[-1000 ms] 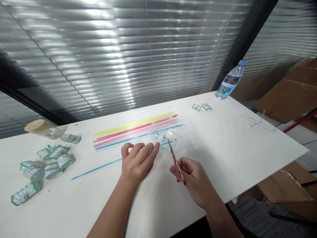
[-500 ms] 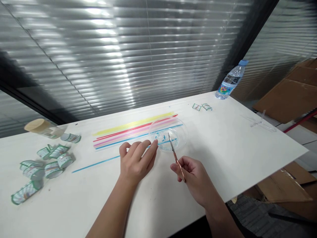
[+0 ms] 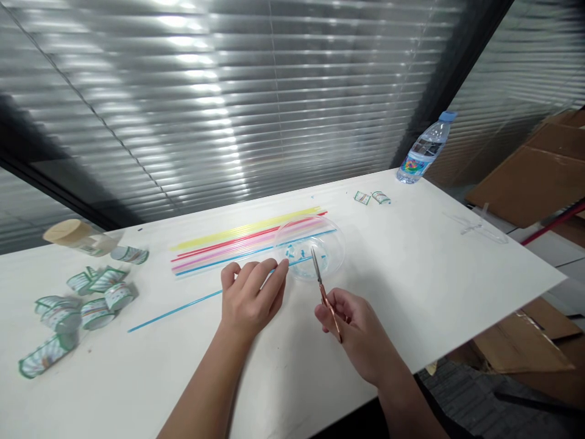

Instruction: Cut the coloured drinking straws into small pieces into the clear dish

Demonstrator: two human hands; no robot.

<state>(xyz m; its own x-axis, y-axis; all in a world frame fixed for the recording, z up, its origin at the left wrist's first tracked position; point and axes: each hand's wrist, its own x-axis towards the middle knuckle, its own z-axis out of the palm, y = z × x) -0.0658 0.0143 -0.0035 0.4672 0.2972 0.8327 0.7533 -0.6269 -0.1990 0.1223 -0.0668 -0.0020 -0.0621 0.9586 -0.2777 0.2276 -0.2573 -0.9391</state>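
My left hand [image 3: 253, 299] is closed on a thin blue stick [image 3: 176, 311], pinching it near its right end. The stick's left part slants down across the table, and its tip reaches over a clear plastic bowl [image 3: 340, 259]. In my right hand [image 3: 354, 326] are scissors [image 3: 325, 296] with copper-coloured handles, their blades pointing up over the bowl beside the stick. Small blue cut pieces [image 3: 290, 251] lie in the bowl. Whether the blades touch the stick I cannot tell.
Yellow sticks [image 3: 242, 228], red, pink and blue ones lie in rows behind my left hand. Several green-and-white rolled pieces [image 3: 98, 313] and a tan-ended container [image 3: 73, 235] stand at left. A water bottle [image 3: 425, 149] is at the far right corner; cardboard [image 3: 534, 177] lies beyond the table.
The blue stick's left end has swung slightly down and to the left. My left fingertips have shifted a little left; the scissor blades look closer together.
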